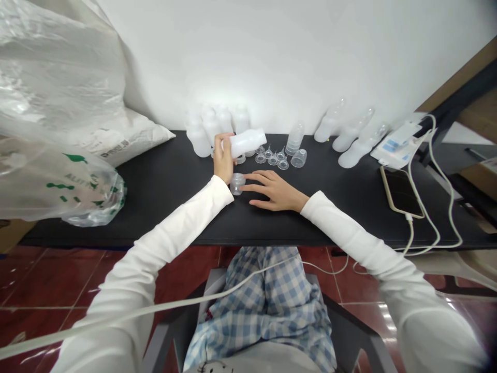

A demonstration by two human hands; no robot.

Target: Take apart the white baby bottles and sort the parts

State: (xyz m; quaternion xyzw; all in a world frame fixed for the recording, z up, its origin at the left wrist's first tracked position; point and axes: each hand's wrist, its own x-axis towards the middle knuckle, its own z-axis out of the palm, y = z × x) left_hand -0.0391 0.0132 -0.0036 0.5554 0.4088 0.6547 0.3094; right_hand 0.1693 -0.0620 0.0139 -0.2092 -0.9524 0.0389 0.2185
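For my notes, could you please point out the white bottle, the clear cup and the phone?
White bottle (248, 143), head view, on its body.
Clear cup (236, 184), head view, on its side.
Phone (402, 192), head view, on its screen.

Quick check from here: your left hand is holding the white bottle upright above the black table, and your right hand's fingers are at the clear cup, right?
Not quite: the white bottle in the left hand is held on its side, not upright, as the head view shows. The rest is right: it is above the black table, and the fingers of the right hand are at the clear cup.
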